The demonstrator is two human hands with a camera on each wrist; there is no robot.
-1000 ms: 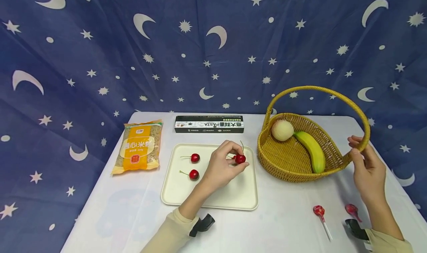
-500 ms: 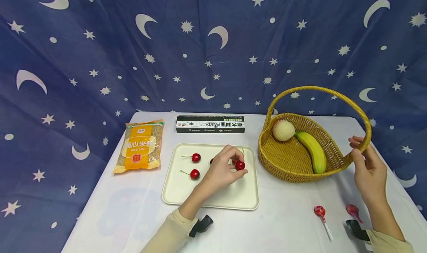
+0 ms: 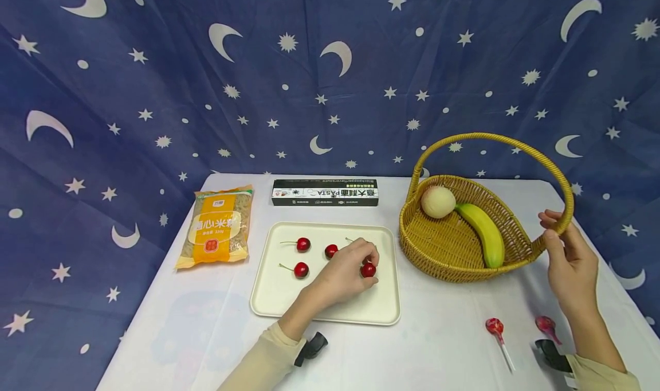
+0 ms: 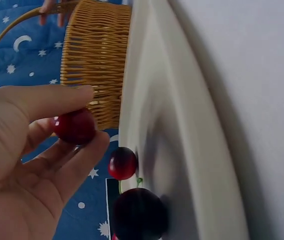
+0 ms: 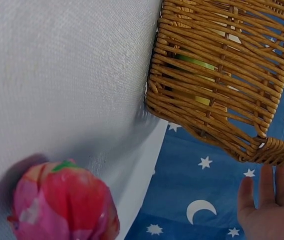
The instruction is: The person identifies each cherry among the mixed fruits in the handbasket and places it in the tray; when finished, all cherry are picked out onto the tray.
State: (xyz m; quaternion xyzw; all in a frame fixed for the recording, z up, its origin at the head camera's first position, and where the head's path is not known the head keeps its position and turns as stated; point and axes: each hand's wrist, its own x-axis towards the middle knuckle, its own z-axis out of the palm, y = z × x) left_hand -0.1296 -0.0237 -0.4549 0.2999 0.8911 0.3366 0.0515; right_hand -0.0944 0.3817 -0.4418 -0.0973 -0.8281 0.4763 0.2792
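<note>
My left hand (image 3: pixel 345 273) pinches a red cherry (image 4: pixel 75 126) between thumb and fingers, over the right half of a cream tray (image 3: pixel 278 299). Farther left in the tray lie an upper cherry (image 3: pixel 303 244), a lower cherry (image 3: pixel 301 270) and a middle cherry (image 3: pixel 331 251) beside my knuckles. A thin stem shows just behind that hand; what it belongs to is hidden. At the right, my right hand (image 3: pixel 574 270) holds the lower end of the handle (image 3: pixel 567 207) of a wicker basket (image 3: pixel 438 268). A banana (image 3: pixel 482 233) and a round pale fruit (image 3: pixel 438 202) lie in the basket.
Two lollipops lie in front of the basket: one with a white stick (image 3: pixel 494 327), one wrapped in pink (image 3: pixel 544 323). A bag of grain (image 3: pixel 213 225) lies left of the tray, a pasta box (image 3: pixel 325 192) behind it. A starry blue curtain (image 3: pixel 289 121) hangs at the back.
My left hand has lowered the cherry toward the near side of the tray, uncovering the middle cherry. My right hand and the basket have stayed still.
</note>
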